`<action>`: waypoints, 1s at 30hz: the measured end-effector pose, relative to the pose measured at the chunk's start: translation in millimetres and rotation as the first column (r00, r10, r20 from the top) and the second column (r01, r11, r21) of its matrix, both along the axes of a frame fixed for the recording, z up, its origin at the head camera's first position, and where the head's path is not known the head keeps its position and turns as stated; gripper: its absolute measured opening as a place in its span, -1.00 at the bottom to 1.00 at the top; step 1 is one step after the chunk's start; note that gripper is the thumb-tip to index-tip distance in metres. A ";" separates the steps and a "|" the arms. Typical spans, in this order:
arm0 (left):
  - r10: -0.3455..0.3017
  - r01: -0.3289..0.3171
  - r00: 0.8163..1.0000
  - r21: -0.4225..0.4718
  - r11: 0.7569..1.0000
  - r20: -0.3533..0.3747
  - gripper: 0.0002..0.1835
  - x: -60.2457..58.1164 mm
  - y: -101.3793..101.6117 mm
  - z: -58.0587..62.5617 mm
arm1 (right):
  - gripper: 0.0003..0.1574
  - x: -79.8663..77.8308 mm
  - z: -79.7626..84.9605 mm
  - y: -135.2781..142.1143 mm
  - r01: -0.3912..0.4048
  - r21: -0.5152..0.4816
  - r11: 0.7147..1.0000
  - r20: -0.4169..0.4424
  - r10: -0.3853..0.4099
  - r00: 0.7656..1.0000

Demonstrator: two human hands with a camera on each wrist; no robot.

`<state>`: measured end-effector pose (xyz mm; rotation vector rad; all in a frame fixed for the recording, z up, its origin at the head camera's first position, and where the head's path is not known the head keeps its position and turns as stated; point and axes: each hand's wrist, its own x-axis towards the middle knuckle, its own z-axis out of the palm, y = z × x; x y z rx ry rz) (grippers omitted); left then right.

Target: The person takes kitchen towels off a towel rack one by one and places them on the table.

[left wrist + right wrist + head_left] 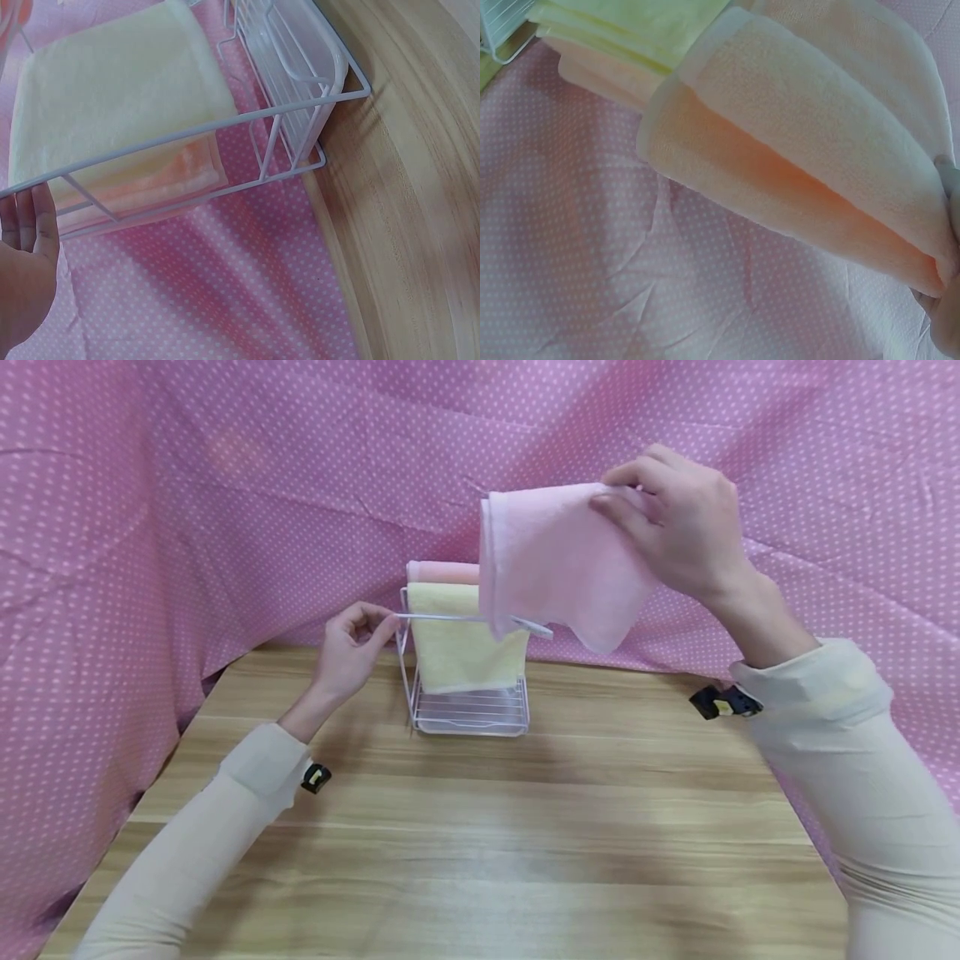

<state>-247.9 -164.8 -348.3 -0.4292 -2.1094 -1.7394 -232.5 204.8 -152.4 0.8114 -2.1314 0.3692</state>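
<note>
My right hand (682, 518) pinches a folded pink towel (562, 552) by its upper right corner, holding it up in the air. Its lower left part overlaps the rack's front bar in the head view. With thumb and fingertips my left hand (352, 647) grips the left end of the front top bar of a white wire towel rack (471, 727). A yellow towel (465, 652) hangs folded over the rack behind that bar. Behind it hangs another pink towel (442, 572), mostly hidden. The right wrist view shows the held towel's fold (795, 172) gaping open.
The rack stands near the back edge of a wooden table (450, 843), with a clear tray (330, 75) under its bottom wires. A pink polka-dot cloth (300, 468) hangs behind and at both sides. Small black devices (317, 778) sit at both sleeve cuffs.
</note>
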 end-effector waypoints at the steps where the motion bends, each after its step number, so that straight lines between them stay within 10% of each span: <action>1: 0.001 -0.001 1.000 -0.001 1.000 0.000 -0.74 0.0 0.0 -0.3 | -0.65 0.5 -0.8 3.5 0.002 -0.004 1.000 0.000 -0.002 1.000; 30: 0.001 -0.001 1.000 0.018 1.000 0.012 -0.74 0.0 1.7 -0.9 | -0.76 17.8 -35.2 96.9 0.077 -0.156 0.985 -0.019 -0.081 0.997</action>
